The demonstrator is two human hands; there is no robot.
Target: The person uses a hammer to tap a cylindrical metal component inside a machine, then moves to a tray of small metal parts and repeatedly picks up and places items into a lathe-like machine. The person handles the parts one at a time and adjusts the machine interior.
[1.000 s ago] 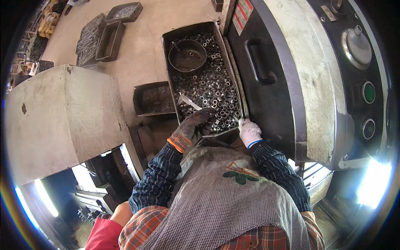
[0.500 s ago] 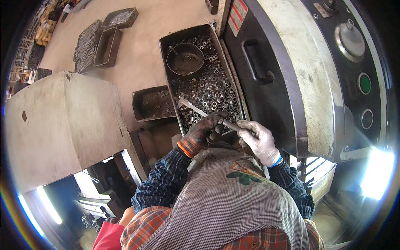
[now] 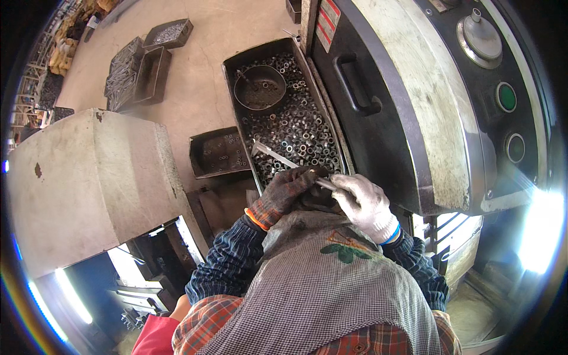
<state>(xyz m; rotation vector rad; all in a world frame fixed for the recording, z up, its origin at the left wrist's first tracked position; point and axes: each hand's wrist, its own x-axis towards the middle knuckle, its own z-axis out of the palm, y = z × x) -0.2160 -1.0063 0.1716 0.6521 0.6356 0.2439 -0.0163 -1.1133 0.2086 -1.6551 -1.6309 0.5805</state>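
Observation:
Over the near end of a long metal bin (image 3: 232, 74) filled with loose metal rings or nuts (image 3: 296, 133), my two gloved hands come together. My right hand (image 3: 365, 204), in a whitish glove, grips a short grey metal rod (image 3: 325, 184) between thumb and fingers. The fingers of my left hand (image 3: 287, 192), in a dark stained glove with an orange cuff, are closed at the rod's other end; whether a ring sits there is hidden. A caliper (image 3: 275, 154) slants across the rings, its lower end disappearing behind my left hand.
A round pan (image 3: 260, 87) rests on the rings. A smaller tray (image 3: 219, 152) with scattered rings adjoins the bin's left side. On the right stands a machine with a black door handle (image 3: 358, 89) and green button (image 3: 506, 97). Bins of rods (image 3: 124, 74) lie farther off.
My hands have drawn closer together, and less of the rod shows between them. The right hand's fingers have shifted left along it. The caliper stays among the rings; the whole view has tilted slightly.

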